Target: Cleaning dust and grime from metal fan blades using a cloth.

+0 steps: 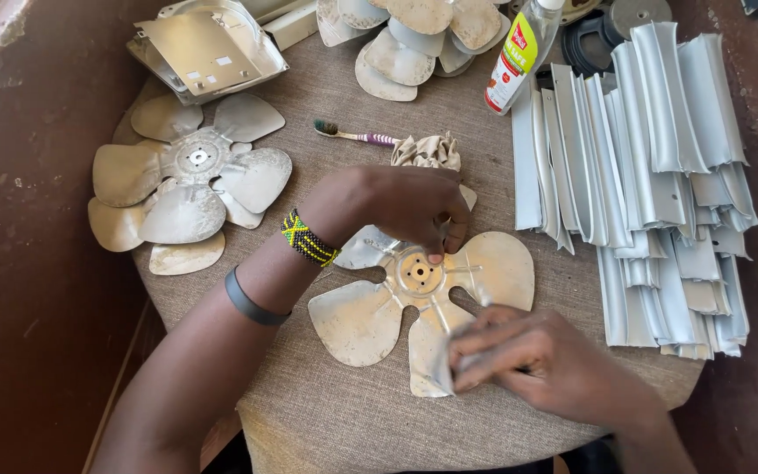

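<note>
Left hand (pixel 405 206) arched, fingertips pinning metal fan blade (pixel 418 303) hub; right hand (pixel 541 355) curled, fingers together, pressing small wipe (pixel 462 362) onto lower petal.

toothbrush (pixel 354 135), spray bottle (pixel 519 54), stacked metal strips (pixel 651 175), spare fan blades (pixel 188 180).

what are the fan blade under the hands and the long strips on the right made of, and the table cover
Fan blade: thin sheet metal, likely aluminium, with a dull silver-grey sheen, smudges and pressed ribs near the hub. The left hand presses its hub; the right hand rubs a lobe.
Long strips: look like bent sheet metal, pale grey with a satin gloss along the folds.
Table cover: coarse woven cloth, matt grey-brown.
</note>
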